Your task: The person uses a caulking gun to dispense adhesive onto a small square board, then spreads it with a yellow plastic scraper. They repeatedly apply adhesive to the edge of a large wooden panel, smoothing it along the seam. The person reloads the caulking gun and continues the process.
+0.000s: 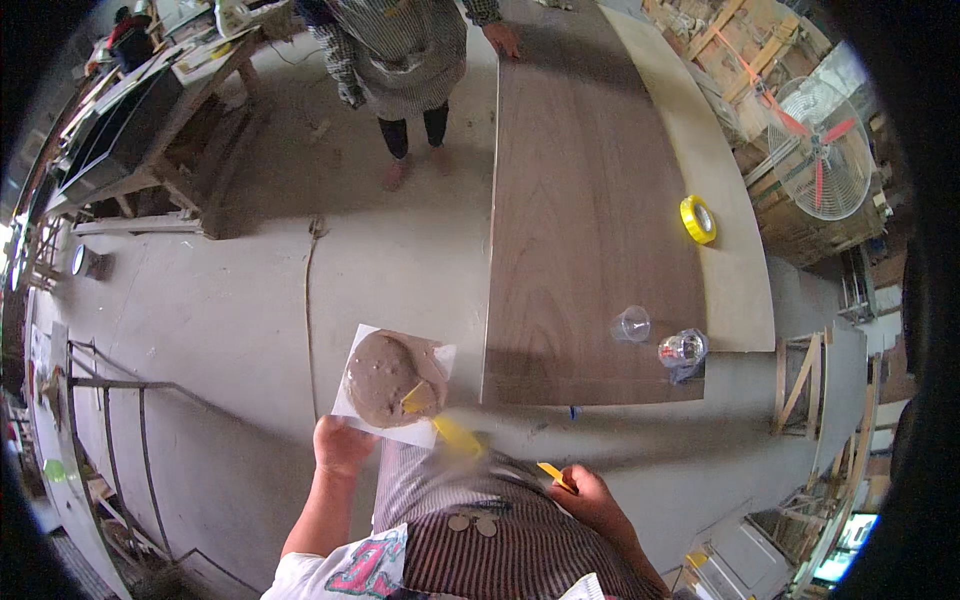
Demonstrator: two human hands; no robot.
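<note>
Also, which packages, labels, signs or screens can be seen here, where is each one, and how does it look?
Screen: lower right edge, small, lit blue-green, tilted.
Dark flat panel: on the bench upper left, long, black; cannot tell if it is a screen.
Wrapped bundle: on the brown board's near right corner, clear shiny wrap.
No signs or labels show clearly.

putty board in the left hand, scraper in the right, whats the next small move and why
Probably bring the right hand with its yellow scraper up to the brown putty on the board the left hand holds; the scraper blade looks clean and the dark wood panel lies just ahead.
</note>
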